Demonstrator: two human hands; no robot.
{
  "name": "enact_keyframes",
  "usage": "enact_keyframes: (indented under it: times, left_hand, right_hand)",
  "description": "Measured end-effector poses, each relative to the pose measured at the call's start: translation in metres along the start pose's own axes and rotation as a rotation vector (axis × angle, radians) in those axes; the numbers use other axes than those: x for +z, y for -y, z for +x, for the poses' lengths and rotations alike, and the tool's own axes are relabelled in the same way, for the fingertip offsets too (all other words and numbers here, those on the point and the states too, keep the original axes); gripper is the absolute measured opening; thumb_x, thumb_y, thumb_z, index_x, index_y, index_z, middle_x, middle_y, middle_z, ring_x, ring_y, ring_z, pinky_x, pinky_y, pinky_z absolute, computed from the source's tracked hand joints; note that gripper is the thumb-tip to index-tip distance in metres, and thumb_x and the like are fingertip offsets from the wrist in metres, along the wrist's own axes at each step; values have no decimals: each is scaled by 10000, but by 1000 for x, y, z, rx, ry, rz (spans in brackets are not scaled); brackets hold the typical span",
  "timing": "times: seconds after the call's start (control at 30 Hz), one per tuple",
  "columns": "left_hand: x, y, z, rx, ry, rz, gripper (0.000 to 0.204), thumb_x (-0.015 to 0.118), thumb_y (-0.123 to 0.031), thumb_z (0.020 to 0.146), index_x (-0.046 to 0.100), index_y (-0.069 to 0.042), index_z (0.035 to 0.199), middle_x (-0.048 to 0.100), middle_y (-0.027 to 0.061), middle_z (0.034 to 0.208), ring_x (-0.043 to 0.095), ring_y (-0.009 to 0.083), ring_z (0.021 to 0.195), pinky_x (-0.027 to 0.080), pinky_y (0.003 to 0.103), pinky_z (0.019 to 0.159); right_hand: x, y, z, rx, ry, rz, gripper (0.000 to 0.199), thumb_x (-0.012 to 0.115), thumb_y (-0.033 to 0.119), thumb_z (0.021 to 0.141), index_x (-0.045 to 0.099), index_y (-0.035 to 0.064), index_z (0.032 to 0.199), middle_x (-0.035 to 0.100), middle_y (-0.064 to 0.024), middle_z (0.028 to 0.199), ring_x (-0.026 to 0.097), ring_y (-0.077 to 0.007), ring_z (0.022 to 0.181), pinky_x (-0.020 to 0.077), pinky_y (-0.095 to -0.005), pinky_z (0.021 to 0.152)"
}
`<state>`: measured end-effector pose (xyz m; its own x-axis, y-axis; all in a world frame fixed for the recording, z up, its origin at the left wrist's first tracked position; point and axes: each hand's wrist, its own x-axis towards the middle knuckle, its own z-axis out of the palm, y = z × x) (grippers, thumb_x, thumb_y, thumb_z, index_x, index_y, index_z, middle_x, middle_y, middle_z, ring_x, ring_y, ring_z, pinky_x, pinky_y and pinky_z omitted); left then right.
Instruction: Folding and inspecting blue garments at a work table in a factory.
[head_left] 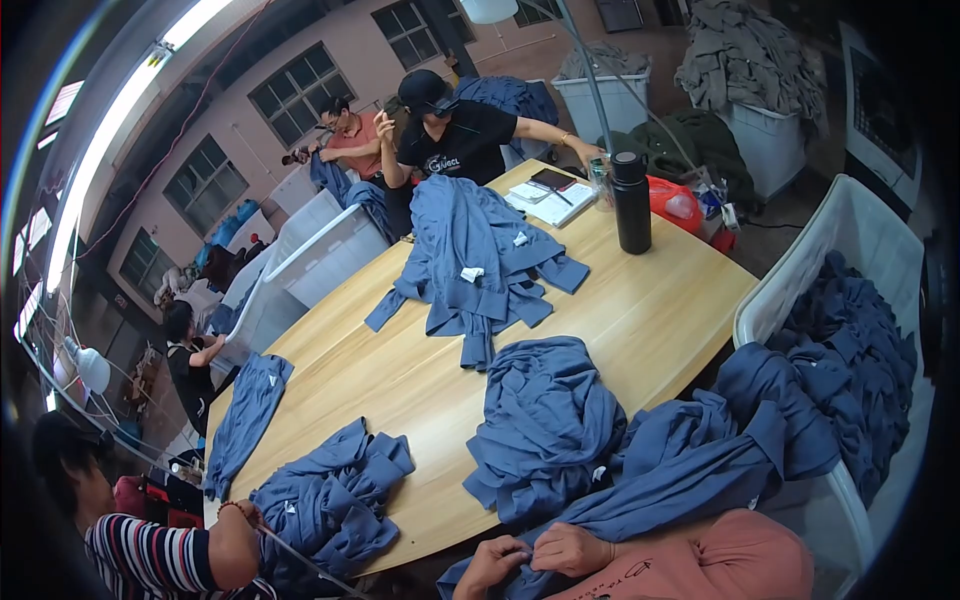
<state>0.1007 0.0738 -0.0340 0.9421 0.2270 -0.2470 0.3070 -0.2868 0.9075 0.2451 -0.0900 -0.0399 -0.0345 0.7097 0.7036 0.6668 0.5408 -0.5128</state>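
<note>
A blue garment (670, 478) stretches from my hands at the lower edge across to the rim of the bin on the right. My left hand (493, 565) has its fingers closed on the cloth near the garment's end. Right beside it, my right hand (572, 550) pinches the same stretch of fabric, thumb and fingers pressed together. What exactly lies between the fingertips is too small to make out. Just beyond my hands a heap of blue garments (545, 425) rests on the table, with a small white label showing low on its right side.
A pale wooden table (430, 385) bears more blue garment piles (470, 250) and a black bottle (630, 205). At right stands a white bin (850, 215) full of blue clothes. Co-workers sit or stand around: one in black (470, 140) opposite, one in stripes (150, 550) at left.
</note>
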Motion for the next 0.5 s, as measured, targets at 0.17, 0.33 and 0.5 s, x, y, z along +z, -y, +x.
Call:
enact_keyframes:
  times: [0.17,0.33,0.5]
  left_hand:
    - [7,-11,3,73,-63,254,127,687,-49,762,652,19,864,637,91,774,592,132,702,468,254,658]
    - [4,-21,-6,-11,-56,186,137,693,-46,749,641,28,852,622,85,741,569,123,660,466,262,618]
    - [4,-10,-17,-61,-44,156,164,656,-13,710,638,14,871,608,116,794,604,220,743,470,290,686]
  right_hand:
    - [6,-4,-5,-66,215,7,65,554,94,708,574,104,769,513,1,726,510,-185,767,361,-315,703]
    - [7,-3,-3,0,100,-105,42,557,129,697,544,110,732,504,2,718,497,-176,779,355,-320,718]
    - [9,-1,-3,-19,176,-140,39,553,125,710,557,113,746,500,10,722,502,-167,803,353,-324,722]
